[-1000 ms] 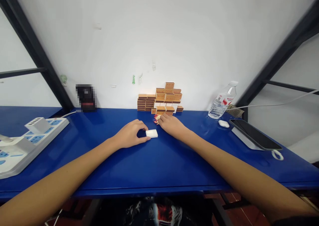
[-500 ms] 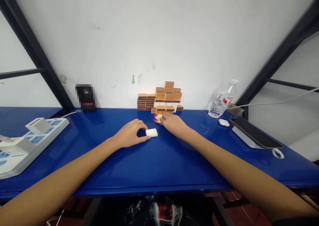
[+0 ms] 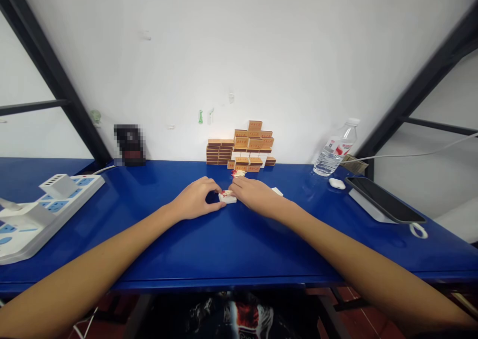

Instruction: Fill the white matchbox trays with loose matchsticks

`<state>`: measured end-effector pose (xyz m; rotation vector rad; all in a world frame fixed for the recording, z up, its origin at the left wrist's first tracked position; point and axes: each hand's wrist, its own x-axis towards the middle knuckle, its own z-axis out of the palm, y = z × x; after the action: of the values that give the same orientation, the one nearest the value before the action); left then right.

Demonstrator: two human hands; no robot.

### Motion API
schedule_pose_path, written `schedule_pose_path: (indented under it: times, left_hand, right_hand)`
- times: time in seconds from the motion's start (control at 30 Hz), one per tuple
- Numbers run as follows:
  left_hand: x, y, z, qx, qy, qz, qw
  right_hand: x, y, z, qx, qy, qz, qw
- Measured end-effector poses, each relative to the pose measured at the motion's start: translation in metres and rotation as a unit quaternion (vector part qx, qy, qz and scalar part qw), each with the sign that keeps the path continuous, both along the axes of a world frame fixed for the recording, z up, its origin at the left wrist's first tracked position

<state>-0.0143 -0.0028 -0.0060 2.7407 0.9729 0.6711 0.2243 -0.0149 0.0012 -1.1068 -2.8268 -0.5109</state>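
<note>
On the blue table, my left hand [image 3: 196,198] grips the left end of a small white matchbox tray [image 3: 228,199] between thumb and fingers. My right hand [image 3: 257,195] is at the tray's right side, its fingers pinched on a few red-tipped matches [image 3: 226,193] lying over the tray. Part of the pinch is hidden by the hand itself. Just beyond the right fingers lies a pile of loose matches [image 3: 239,173]. Another small white piece [image 3: 277,191] shows partly behind my right wrist.
Matchboxes are piled against the wall in a stepped stack [image 3: 254,142] and a neat block [image 3: 219,152]. To the right are a water bottle [image 3: 334,150], a white earphone case [image 3: 337,183] and a phone [image 3: 384,199]. A power strip [image 3: 70,199] lies left.
My right hand has come from the match pile left and nearer to the tray, bringing matches. The white piece behind my right wrist has come into view. My left hand stays on the tray.
</note>
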Motion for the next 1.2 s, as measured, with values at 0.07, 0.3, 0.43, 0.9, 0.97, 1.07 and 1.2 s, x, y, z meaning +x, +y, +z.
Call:
schedule_pose_path:
  times: [0.07, 0.3, 0.43, 0.9, 0.97, 1.07, 1.2]
  left_hand:
    - [0.0, 0.0, 0.001, 0.0, 0.003, 0.0, 1.0]
    - [0.0, 0.0, 0.001, 0.002, 0.004, -0.004, 1.0]
    - [-0.001, 0.0, -0.001, 0.002, -0.004, -0.005, 1.0]
    - [-0.002, 0.002, -0.003, 0.019, -0.002, 0.025, 1.0]
    - [-0.002, 0.003, -0.005, 0.025, -0.001, 0.036, 0.999]
    - [-0.002, 0.004, -0.005, 0.026, 0.001, 0.044, 0.999]
    - [-0.003, 0.004, -0.005, 0.024, 0.003, 0.049, 0.999]
  right_hand:
    - [-0.003, -0.003, 0.0, 0.001, -0.007, 0.002, 1.0]
    - [0.001, -0.005, 0.006, -0.029, 0.034, 0.012, 0.999]
    - [0.01, -0.006, 0.014, -0.07, 0.1, -0.01, 0.992]
    - [0.006, -0.017, 0.014, -0.128, 0.196, -0.187, 0.954]
    - [-0.004, -0.019, 0.009, -0.142, 0.195, -0.211, 0.947]
    - [-0.011, -0.021, 0.003, -0.165, 0.198, -0.196, 0.946]
    - [-0.004, -0.018, 0.006, -0.205, 0.195, -0.201, 0.938]
